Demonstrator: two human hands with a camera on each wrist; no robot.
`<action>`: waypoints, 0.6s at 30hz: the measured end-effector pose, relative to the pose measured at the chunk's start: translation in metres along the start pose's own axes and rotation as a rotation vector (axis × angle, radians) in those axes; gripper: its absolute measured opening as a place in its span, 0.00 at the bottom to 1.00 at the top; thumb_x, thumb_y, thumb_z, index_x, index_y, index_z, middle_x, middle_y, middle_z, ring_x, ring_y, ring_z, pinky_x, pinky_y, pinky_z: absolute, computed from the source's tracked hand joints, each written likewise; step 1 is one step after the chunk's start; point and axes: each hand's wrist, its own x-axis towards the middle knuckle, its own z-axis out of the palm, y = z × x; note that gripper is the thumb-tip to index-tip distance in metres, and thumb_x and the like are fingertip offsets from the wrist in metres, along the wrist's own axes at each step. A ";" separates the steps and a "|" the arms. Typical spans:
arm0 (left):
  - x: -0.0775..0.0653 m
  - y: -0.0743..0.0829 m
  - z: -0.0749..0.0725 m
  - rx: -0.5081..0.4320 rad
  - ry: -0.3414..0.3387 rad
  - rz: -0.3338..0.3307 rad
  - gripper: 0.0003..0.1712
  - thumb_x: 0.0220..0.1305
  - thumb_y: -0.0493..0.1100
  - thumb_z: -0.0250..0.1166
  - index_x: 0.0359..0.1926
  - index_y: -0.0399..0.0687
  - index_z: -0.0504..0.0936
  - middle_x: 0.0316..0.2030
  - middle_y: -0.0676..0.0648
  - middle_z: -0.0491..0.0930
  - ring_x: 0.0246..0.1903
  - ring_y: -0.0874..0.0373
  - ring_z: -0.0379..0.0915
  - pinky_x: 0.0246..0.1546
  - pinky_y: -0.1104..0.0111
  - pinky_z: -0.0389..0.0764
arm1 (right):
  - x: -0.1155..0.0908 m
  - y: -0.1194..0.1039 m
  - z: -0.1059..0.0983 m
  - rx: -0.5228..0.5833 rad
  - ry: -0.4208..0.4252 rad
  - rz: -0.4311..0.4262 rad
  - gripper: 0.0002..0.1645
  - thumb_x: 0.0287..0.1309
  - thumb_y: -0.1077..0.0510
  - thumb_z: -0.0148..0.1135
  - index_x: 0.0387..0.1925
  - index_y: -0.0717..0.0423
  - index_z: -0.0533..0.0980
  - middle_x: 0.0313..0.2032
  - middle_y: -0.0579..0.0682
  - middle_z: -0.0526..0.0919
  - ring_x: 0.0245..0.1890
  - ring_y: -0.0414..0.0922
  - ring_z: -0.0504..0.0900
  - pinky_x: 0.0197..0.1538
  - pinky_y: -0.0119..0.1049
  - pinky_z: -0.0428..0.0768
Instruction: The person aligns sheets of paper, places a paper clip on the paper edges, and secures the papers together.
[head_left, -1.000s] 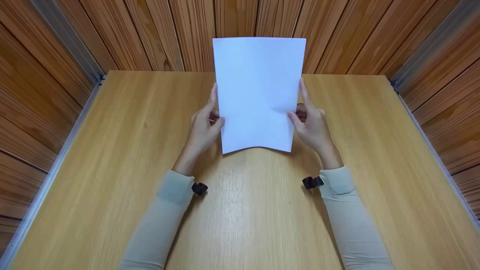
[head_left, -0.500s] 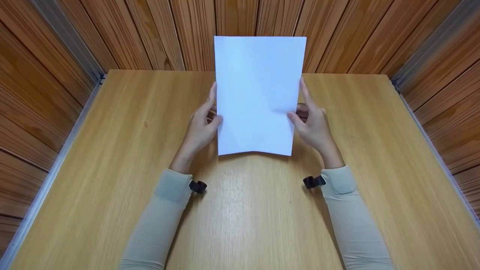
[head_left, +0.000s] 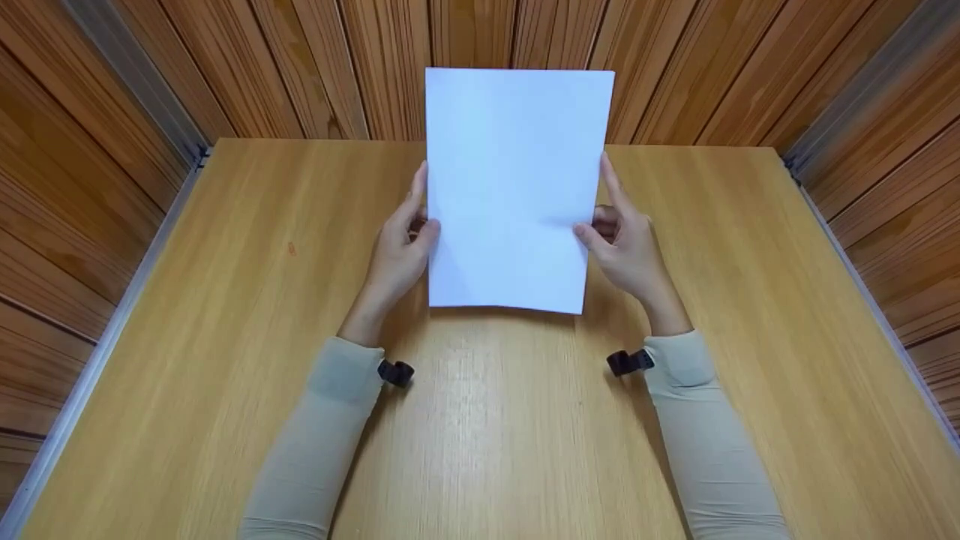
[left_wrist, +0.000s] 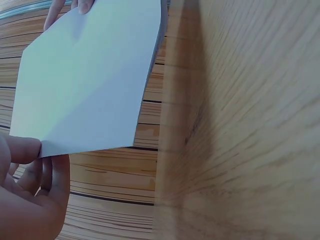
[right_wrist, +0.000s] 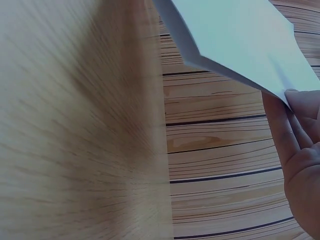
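Note:
A blank white sheet of paper (head_left: 517,180) is held up over the table, its upper part overlapping the back wall in the head view. My left hand (head_left: 399,251) pinches its left edge, thumb on the front face and fingers behind. On the opposite edge my right hand (head_left: 632,251) grips the same way, with a small crease beside its thumb. In the right wrist view, a second layer shows along the lower edge of the paper (right_wrist: 240,40). The left wrist view has the left hand (left_wrist: 35,195) at the near edge, its thumb on the face.
Below the paper is a light wooden table (head_left: 480,435) with a small reddish mark (head_left: 292,249) at its left. Wood-plank walls (head_left: 390,67) rise behind and at both sides. Dark wrist cameras (head_left: 396,373) sit at both cuffs.
My left hand has shifted slightly left and up, while the right stays nearly still. The paper's arched lower edge has flattened, and the sheet looks a little wider.

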 end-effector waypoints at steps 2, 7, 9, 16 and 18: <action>0.000 0.000 0.000 -0.004 0.007 -0.005 0.43 0.78 0.33 0.55 0.85 0.66 0.54 0.45 0.44 0.77 0.39 0.55 0.67 0.42 0.65 0.72 | 0.000 -0.001 0.000 0.018 -0.006 0.002 0.56 0.68 0.73 0.66 0.86 0.43 0.50 0.47 0.60 0.91 0.41 0.49 0.90 0.44 0.28 0.86; 0.000 0.000 -0.001 0.001 0.021 -0.010 0.42 0.77 0.32 0.55 0.85 0.65 0.56 0.50 0.45 0.79 0.42 0.54 0.70 0.44 0.65 0.74 | 0.001 -0.001 -0.001 0.030 -0.023 0.014 0.57 0.68 0.72 0.66 0.86 0.39 0.50 0.45 0.59 0.91 0.37 0.47 0.89 0.40 0.29 0.85; 0.000 0.001 -0.001 -0.005 0.025 -0.008 0.42 0.77 0.32 0.55 0.84 0.65 0.57 0.48 0.43 0.79 0.43 0.54 0.70 0.44 0.64 0.74 | 0.001 0.000 -0.002 0.037 -0.033 0.024 0.58 0.68 0.72 0.67 0.86 0.37 0.49 0.43 0.58 0.91 0.34 0.47 0.87 0.38 0.29 0.84; 0.000 0.002 -0.002 -0.073 0.037 -0.012 0.42 0.76 0.31 0.55 0.83 0.66 0.59 0.62 0.46 0.79 0.43 0.53 0.69 0.45 0.65 0.72 | 0.000 -0.001 -0.004 0.105 -0.049 0.064 0.58 0.68 0.71 0.67 0.85 0.34 0.50 0.40 0.57 0.91 0.30 0.48 0.86 0.33 0.31 0.82; 0.000 0.002 -0.001 -0.089 0.042 -0.013 0.41 0.76 0.30 0.55 0.83 0.65 0.60 0.65 0.47 0.78 0.42 0.54 0.68 0.45 0.65 0.72 | 0.001 -0.002 -0.005 0.124 -0.058 0.075 0.58 0.68 0.71 0.67 0.85 0.34 0.49 0.39 0.58 0.91 0.30 0.48 0.86 0.33 0.31 0.83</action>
